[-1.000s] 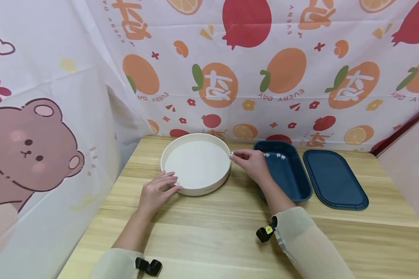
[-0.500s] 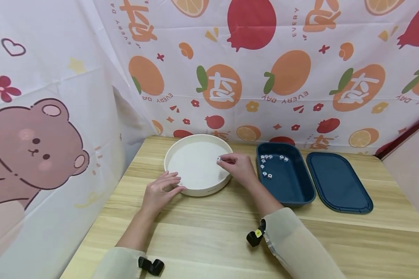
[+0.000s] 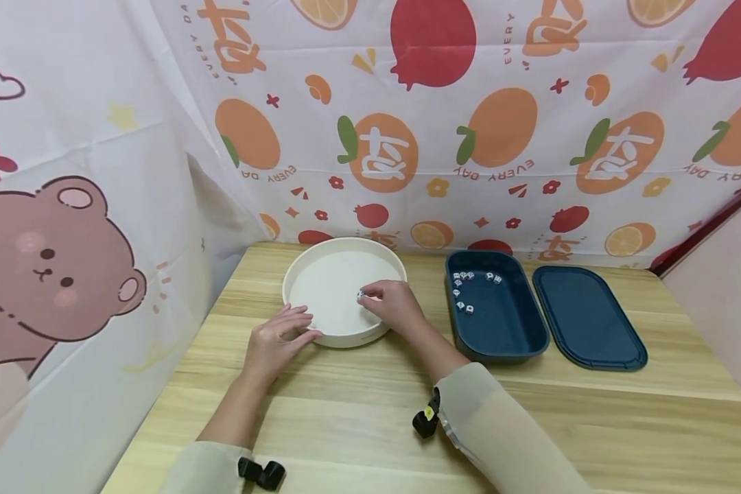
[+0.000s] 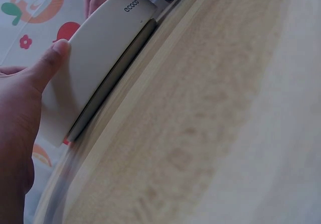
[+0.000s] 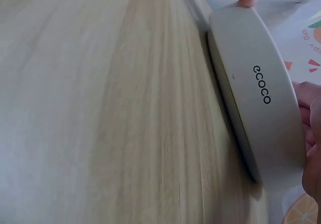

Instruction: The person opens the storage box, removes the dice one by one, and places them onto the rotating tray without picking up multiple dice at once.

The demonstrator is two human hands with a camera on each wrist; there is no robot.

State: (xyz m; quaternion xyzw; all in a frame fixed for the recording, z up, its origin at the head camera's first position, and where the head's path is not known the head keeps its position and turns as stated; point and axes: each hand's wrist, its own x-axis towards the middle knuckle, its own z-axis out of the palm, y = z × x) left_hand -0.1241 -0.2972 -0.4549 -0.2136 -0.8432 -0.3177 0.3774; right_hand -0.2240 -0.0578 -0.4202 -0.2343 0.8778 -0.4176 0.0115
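Observation:
A round cream tray sits on the wooden table; its outer wall fills both wrist views. My left hand rests against the tray's near-left rim, thumb touching the wall. My right hand reaches over the tray's near right part and pinches a small white die at its fingertips, low above the tray floor. A dark blue box to the right holds several white dice.
The blue box's lid lies flat to the right of the box. Printed fruit curtains close off the back and left sides. Bare wooden table stretches in front of the tray toward me.
My right hand has carried the die leftward from the tray's right rim to over the tray's inside and lowered it. The left hand stays on the rim.

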